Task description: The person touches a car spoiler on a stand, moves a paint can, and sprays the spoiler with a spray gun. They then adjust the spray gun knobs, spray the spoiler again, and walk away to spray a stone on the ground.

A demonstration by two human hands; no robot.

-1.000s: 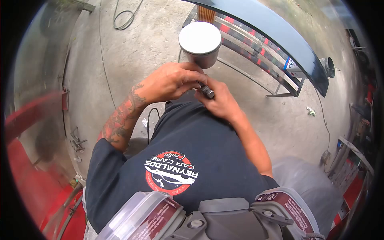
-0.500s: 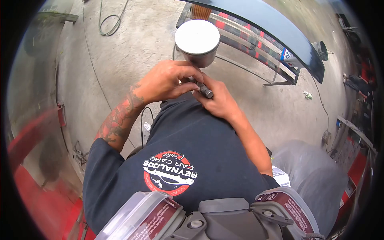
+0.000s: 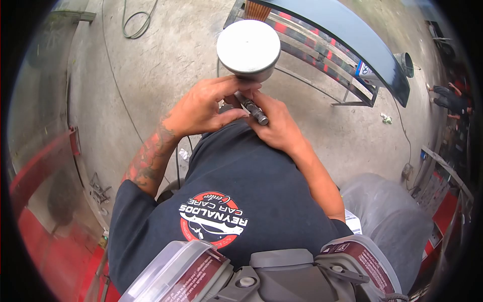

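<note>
A spray gun (image 3: 253, 108) with a round, white-lidded cup (image 3: 249, 46) on top is held in front of my body. My right hand (image 3: 277, 123) is wrapped around the gun's body, and the dark knurled end points back toward me. My left hand (image 3: 204, 106) is beside the gun on its left. Its fingers stretch under the cup and touch the gun, while the thumb stands apart from them near the gun's rear end. The front of the gun is hidden by the cup and my fingers.
A dark, glossy curved panel (image 3: 347, 38) lies on a metal stand (image 3: 352, 104) ahead, with a metal can (image 3: 370, 75) beneath it. A hose (image 3: 136, 34) is coiled on the concrete floor. Another person (image 3: 453, 99) is at far right. Red metalwork (image 3: 45, 161) stands at left.
My left thumb and fingers have parted from their pinch at the gun, uncovering more of its body. The cup has shifted slightly up and tilted toward me. My right hand keeps its hold.
</note>
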